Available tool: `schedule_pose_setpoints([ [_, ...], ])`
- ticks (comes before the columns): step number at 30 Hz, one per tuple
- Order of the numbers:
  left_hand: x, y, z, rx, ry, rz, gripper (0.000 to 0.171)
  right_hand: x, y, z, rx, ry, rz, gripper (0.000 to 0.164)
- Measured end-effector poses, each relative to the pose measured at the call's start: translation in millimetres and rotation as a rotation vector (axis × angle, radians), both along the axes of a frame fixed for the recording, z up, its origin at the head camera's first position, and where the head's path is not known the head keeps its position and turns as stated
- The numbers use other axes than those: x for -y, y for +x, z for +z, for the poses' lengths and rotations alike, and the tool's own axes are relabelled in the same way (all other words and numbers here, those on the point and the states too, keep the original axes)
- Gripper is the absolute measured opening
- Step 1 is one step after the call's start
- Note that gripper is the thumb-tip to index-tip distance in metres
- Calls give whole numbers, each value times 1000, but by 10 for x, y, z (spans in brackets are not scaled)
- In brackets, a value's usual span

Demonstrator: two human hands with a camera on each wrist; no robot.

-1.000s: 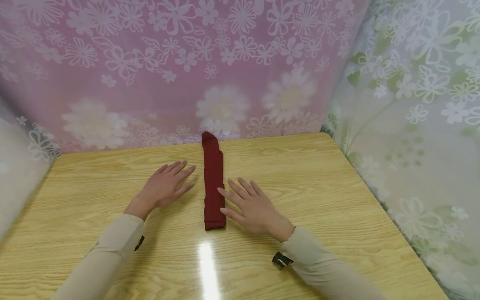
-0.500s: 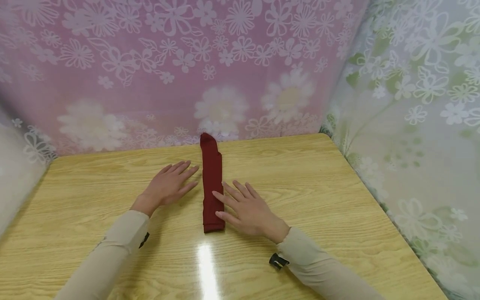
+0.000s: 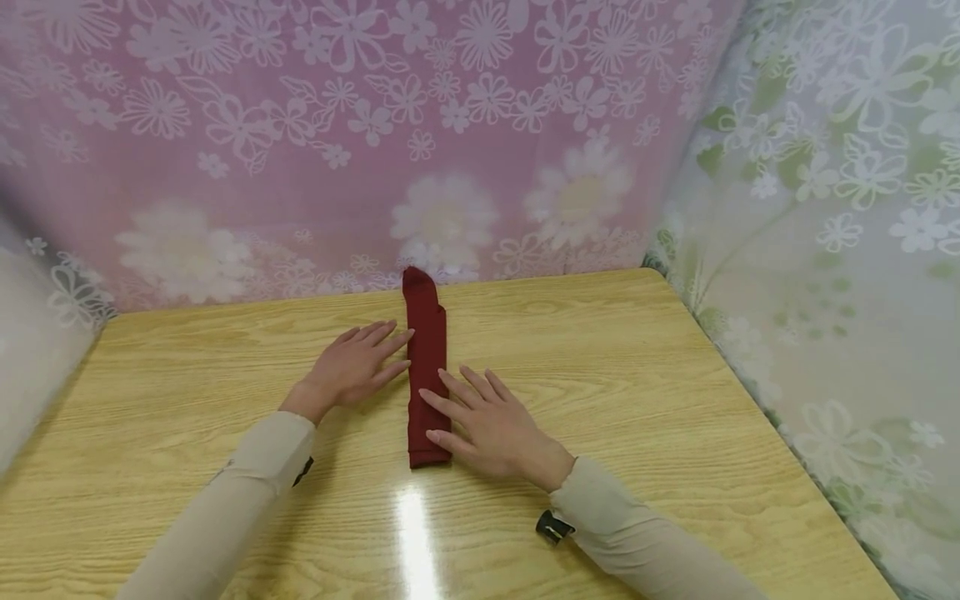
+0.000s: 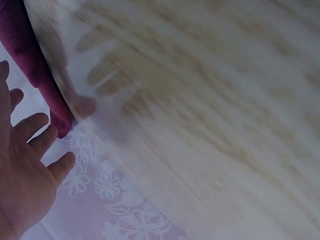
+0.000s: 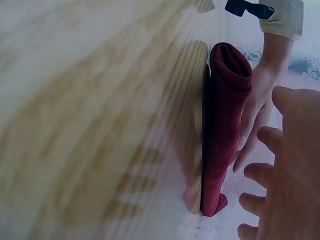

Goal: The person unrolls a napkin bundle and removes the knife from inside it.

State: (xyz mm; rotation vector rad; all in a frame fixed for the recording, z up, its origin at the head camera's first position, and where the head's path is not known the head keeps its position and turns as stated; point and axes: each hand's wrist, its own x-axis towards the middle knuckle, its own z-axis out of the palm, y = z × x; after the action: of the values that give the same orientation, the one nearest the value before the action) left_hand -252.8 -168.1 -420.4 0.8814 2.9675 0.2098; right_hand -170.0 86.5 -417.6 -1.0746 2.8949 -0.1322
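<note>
I am holding my left hand and right hand open-fingered, gripping nothing, at either side of the folded red cloth, which is lying out to the far edge of the table, so an uneven push could be skewing its layers.

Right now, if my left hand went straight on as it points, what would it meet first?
Most likely the long, dark red folded cloth: the left hand appears right at its left edge, though the head view leaves contact and height unclear.
</note>
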Motion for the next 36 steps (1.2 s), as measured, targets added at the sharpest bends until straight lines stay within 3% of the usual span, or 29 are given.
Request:
schedule_pose_setpoints([
  [16, -85, -135, -46, 32, -27, 10, 59, 47, 29, -23, 6, -7, 22, 61],
  [36, -246, -237, -86, 13, -60, -21, 58, 67, 55, -26, 4, 10, 17, 60],
])
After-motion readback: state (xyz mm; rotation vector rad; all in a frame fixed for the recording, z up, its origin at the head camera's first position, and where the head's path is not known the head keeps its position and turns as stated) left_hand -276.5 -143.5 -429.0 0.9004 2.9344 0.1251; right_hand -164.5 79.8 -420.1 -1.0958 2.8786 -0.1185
